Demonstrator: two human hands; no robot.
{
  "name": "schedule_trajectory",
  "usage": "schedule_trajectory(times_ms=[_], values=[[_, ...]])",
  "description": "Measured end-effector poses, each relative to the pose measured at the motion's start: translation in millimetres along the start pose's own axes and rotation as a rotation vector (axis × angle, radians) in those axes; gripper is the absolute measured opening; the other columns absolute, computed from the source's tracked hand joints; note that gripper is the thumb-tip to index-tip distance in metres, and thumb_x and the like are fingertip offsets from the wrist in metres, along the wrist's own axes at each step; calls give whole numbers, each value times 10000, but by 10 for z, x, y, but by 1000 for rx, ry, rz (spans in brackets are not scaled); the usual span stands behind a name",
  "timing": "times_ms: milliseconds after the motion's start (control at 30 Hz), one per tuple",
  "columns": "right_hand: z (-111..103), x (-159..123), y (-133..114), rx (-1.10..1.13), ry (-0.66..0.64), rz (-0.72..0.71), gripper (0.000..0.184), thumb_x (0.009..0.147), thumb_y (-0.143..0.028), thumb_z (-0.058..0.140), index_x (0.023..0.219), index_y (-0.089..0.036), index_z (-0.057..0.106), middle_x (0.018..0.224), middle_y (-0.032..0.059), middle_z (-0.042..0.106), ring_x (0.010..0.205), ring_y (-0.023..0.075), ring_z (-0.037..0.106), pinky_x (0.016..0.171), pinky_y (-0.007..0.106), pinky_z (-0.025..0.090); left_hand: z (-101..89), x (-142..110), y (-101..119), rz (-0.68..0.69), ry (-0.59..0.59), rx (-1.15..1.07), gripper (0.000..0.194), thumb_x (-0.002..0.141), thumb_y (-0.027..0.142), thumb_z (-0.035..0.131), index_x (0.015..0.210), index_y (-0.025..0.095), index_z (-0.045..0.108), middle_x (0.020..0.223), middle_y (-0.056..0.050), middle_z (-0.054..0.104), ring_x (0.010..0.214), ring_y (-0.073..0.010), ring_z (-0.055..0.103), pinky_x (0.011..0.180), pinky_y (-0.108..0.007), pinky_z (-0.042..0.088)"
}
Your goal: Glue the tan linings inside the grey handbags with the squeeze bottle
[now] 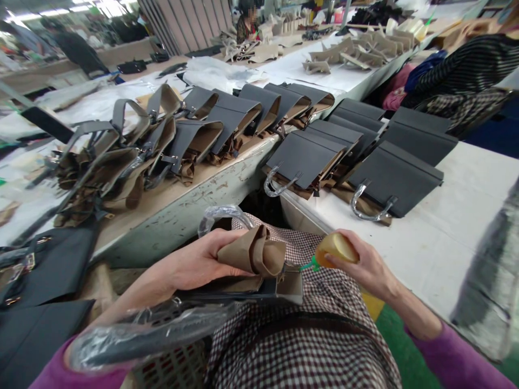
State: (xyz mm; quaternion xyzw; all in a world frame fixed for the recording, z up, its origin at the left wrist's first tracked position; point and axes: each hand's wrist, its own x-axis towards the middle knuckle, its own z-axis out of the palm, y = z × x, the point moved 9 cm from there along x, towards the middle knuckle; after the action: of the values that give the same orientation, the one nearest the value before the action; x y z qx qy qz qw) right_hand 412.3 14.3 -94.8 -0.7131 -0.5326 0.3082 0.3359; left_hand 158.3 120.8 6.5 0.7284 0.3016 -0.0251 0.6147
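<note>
On my lap lies an unfinished dark handbag point(290, 292), its open end turned to the right and its handles wrapped in clear plastic. My left hand point(203, 256) is closed around the bag's brown lining point(253, 254), which is folded and bunched above the panel. In my right hand point(365, 265) is a squeeze bottle point(338, 248) of yellowish liquid, tilted so that its green nozzle points left. The nozzle's tip is at the bag's open edge; whether it touches cannot be made out. The bag's underside is hidden.
Several dark bag bodies point(237, 116) stand along the bench ahead. More bags with plastic-wrapped handles point(308, 156) lie on the white table point(466, 216) at right. Black bags point(52, 265) are at far left. A plastic basket point(174, 367) sits below my left arm. A striped-sleeved person point(470, 70) sits at right.
</note>
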Motion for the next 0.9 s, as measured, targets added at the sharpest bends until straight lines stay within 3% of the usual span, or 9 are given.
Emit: schedule_trajectory(times_ms=[167, 333, 467, 667, 900], values=[[24, -11, 129, 86, -58, 82, 442, 837, -598, 714, 1085, -239, 645, 902, 45, 731, 786, 302, 698, 725, 441, 580, 91, -73, 21, 75, -2, 165, 16, 820, 176, 607, 835, 179, 610, 834, 6, 639, 796, -173, 564, 752, -279, 457], [96, -93, 304, 208, -104, 147, 466, 861, -592, 731, 1146, -237, 635, 944, 49, 712, 823, 295, 687, 641, 391, 567, 199, -95, 48, 133, -78, 195, 108, 806, 99, 527, 775, 190, 476, 769, 39, 514, 713, -126, 465, 687, -241, 384], [67, -140, 420, 236, -55, 205, 504, 881, -606, 714, 1192, -224, 607, 968, 54, 696, 820, 289, 669, 623, 387, 560, 224, -103, 58, 129, -91, 200, 109, 803, 81, 512, 802, 188, 496, 799, 27, 546, 745, -136, 482, 690, -248, 386], [57, -150, 392, 148, 22, 156, 527, 821, -609, 755, 1134, -206, 623, 980, 69, 716, 856, 315, 672, 795, 475, 562, 231, -114, 12, 111, -83, 181, 113, 828, 105, 536, 781, 188, 476, 786, 31, 523, 731, -130, 473, 672, -246, 383], [136, -245, 446, 228, -76, 175, 525, 837, -596, 756, 1160, -204, 622, 974, 58, 717, 859, 305, 680, 744, 434, 574, 233, -121, -13, 104, -86, 204, 75, 832, 120, 523, 802, 185, 500, 796, 26, 552, 742, -139, 479, 681, -254, 389]])
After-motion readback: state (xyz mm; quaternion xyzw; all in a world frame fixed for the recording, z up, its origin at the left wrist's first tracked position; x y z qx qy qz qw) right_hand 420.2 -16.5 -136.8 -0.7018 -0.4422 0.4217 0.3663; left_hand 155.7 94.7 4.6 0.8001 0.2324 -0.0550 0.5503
